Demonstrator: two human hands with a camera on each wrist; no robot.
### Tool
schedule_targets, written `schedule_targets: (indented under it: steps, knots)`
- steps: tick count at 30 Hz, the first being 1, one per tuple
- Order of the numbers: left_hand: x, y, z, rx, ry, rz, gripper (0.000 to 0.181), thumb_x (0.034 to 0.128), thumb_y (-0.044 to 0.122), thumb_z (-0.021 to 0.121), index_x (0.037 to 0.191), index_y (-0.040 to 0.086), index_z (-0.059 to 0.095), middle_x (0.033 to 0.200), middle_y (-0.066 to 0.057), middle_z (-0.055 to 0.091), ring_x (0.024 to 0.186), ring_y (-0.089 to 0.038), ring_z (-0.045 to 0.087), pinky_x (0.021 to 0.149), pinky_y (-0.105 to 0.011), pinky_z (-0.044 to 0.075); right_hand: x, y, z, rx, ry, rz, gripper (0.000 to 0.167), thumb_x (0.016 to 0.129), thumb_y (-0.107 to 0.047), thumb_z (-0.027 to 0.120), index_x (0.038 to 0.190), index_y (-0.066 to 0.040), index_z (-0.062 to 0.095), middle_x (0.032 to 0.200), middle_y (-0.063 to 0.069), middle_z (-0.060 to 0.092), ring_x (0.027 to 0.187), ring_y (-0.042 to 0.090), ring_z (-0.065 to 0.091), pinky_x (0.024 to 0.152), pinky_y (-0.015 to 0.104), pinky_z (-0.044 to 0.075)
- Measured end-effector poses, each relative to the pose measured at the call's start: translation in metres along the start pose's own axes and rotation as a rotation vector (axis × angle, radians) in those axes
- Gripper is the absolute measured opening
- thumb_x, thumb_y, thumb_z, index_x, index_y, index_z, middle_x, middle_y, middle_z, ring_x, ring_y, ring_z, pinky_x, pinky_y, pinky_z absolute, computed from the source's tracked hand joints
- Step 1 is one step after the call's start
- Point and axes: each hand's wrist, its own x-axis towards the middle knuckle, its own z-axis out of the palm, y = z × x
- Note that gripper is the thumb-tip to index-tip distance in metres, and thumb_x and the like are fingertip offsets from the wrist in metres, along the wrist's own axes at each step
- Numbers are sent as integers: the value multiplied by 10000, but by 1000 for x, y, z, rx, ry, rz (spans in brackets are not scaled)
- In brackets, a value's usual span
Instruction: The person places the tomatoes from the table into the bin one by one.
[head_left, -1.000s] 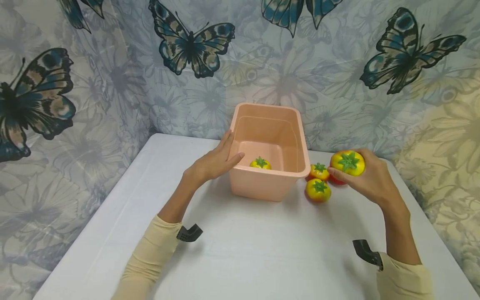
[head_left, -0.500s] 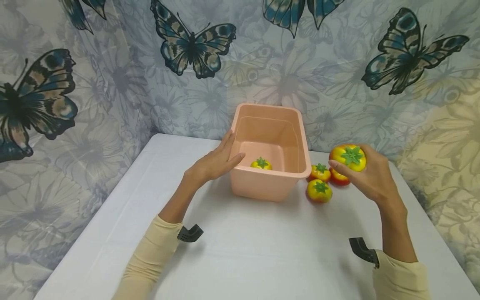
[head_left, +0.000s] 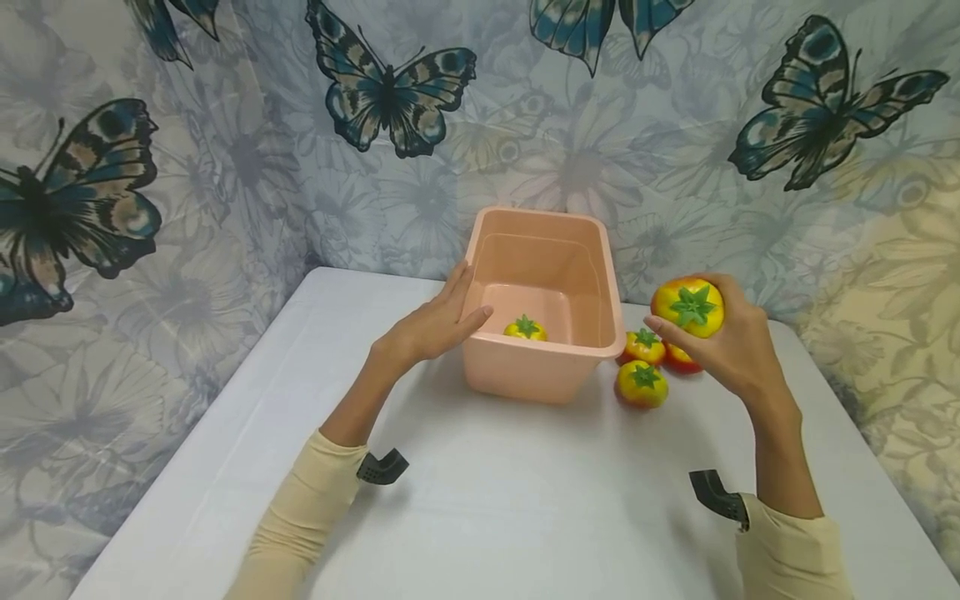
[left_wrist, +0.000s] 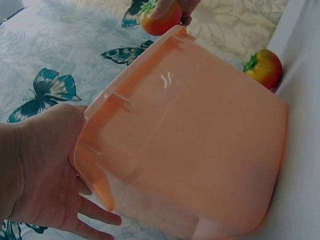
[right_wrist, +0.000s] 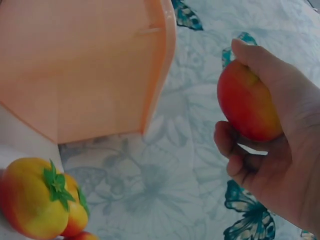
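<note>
A peach-coloured bin (head_left: 536,367) stands near the back of the white table, one yellow tomato with a green star-shaped top (head_left: 525,327) inside. My left hand (head_left: 425,327) rests on its left rim, fingers straight; the left wrist view shows that hand (left_wrist: 50,170) against the rim of the bin (left_wrist: 185,130). Right of the bin, my right hand (head_left: 738,342) grips a red-yellow tomato (head_left: 687,307) above the table. In the right wrist view the thumb and curled fingers of the hand (right_wrist: 280,150) hold this tomato (right_wrist: 250,102).
Several tomatoes sit together beside the bin's right side, the front one (head_left: 641,384) nearest me and another (head_left: 642,347) behind it. The white table (head_left: 525,500) meets a butterfly-patterned cloth (head_left: 390,200) at the back.
My right hand has lifted the gripped tomato higher and brought it slightly left, towards the bin. My left hand has stayed at the rim.
</note>
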Motion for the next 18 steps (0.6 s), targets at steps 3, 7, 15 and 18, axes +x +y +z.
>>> schedule_targets:
  steps: [3,7,15,18]
  knots:
    - [0,0,0,4,-1,-3,913,1061,646,325,1680,128,-101,1771,-11,-181,1658,-280,64,1321,-503,223,2,-2,3,28,5,-34,780,847,-265,883,1475,-59,466,1253,219,643,881,-68,532,704,-12,457]
    - [-1,0,-1,6,0,-4,918,1058,649,326,1680,125,-99,1771,-4,-179,1660,-264,55,1322,-494,223,4,-4,6,65,5,-87,809,810,-178,907,1474,-52,462,1296,213,626,927,-69,534,750,-23,450]
    - [-1,1,0,0,-4,-3,923,1054,659,330,1679,136,-102,1770,7,-182,1660,-247,46,1328,-483,208,3,-6,7,113,21,-113,681,901,-175,791,1461,-12,440,1319,232,583,938,-30,513,775,-20,430]
    - [-1,1,0,2,-1,-2,925,1054,655,336,1679,132,-100,1773,-2,-176,1660,-252,56,1326,-487,215,2,-7,6,125,16,-118,591,972,-217,682,1459,-3,426,1293,251,572,884,-14,506,748,-2,423]
